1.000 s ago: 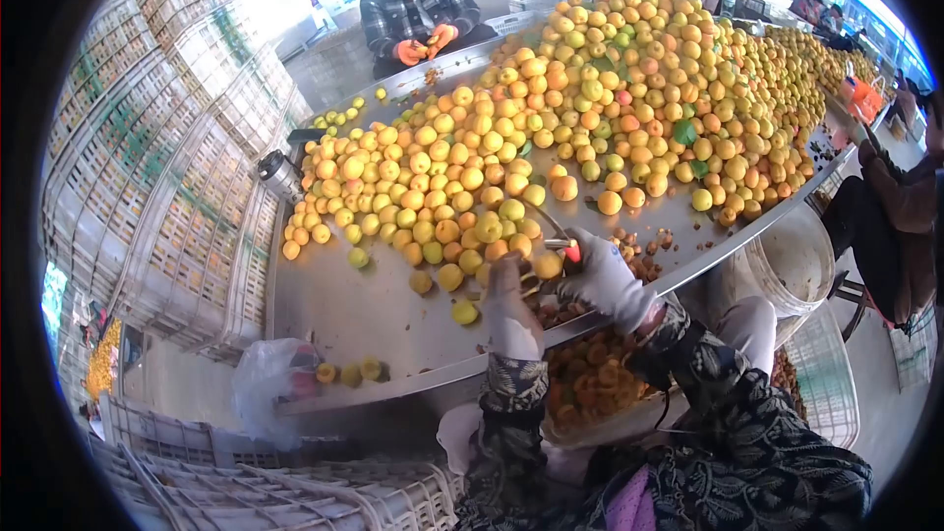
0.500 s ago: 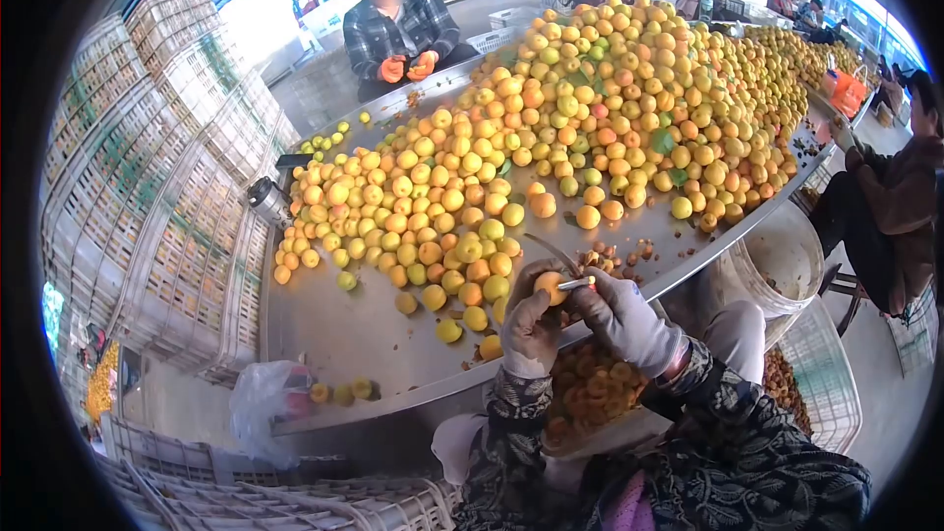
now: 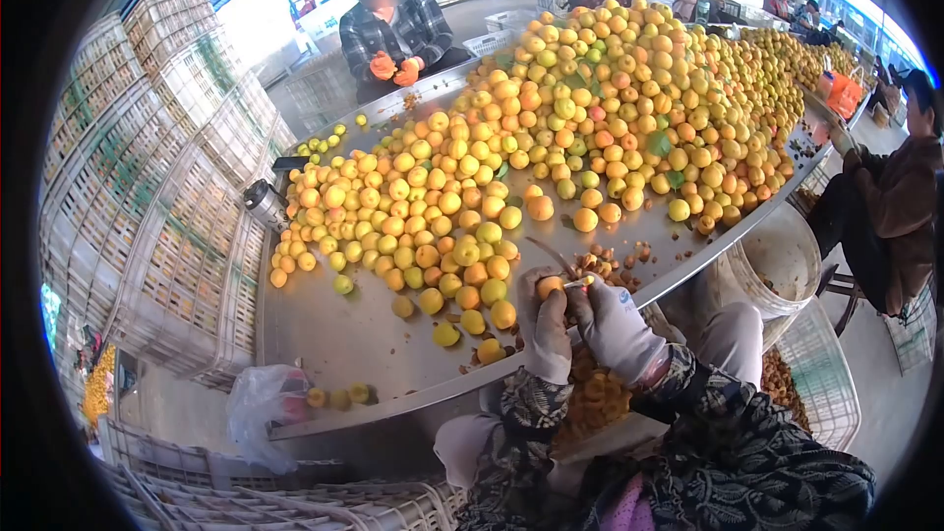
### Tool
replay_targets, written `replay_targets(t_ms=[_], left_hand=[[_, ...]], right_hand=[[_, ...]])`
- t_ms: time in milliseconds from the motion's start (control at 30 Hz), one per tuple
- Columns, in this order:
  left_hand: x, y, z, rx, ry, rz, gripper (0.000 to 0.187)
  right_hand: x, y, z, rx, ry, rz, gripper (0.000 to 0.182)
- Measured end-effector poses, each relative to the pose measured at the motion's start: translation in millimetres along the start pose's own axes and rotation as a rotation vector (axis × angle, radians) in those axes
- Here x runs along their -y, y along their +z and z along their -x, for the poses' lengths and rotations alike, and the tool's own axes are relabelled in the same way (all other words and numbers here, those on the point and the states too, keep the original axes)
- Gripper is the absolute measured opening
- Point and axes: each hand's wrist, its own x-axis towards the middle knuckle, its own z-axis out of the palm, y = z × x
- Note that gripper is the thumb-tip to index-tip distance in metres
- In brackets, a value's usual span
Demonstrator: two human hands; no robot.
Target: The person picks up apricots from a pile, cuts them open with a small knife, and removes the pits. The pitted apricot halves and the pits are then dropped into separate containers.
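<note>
two gloved hands meet: left hand (image 3: 544,323) clamps an apricot (image 3: 549,286) steady so right hand (image 3: 612,320), gripping a knife (image 3: 557,258), can cut.

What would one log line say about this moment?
left hand: holds apricot | right hand: knife at apricot | table: heaped fruit | co-workers seated around

Change over one second. The left hand (image 3: 547,326), earlier reaching onto the worktop (image 3: 344,334) among the loose fruit, now sits at the near edge with an apricot (image 3: 549,286) raised in its fingertips. The right hand (image 3: 612,323), earlier beside it on the worktop, now meets it, knife (image 3: 557,261) against the apricot.
</note>
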Motion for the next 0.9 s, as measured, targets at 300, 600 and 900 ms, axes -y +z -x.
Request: replay_targets(t_ms=[300, 600, 900], left_hand=[[7.0, -8.5, -3.8, -0.130, -0.209, 0.100, 0.029], [20.2, -7.0, -6.4, -0.025, -0.510, 0.979, 0.035], [19.2, 3.2, 4.5, -0.032, -0.452, 0.866, 0.030]], right_hand=[[-14.5, -17.5, -30.4, 0.008, -0.033, 0.528, 0.020], [-11.0, -2.0, 18.3, 0.098, 0.130, 0.243, 0.027], [-13.7, 3.7, 19.4, 0.048, 0.159, 0.281, 0.030]])
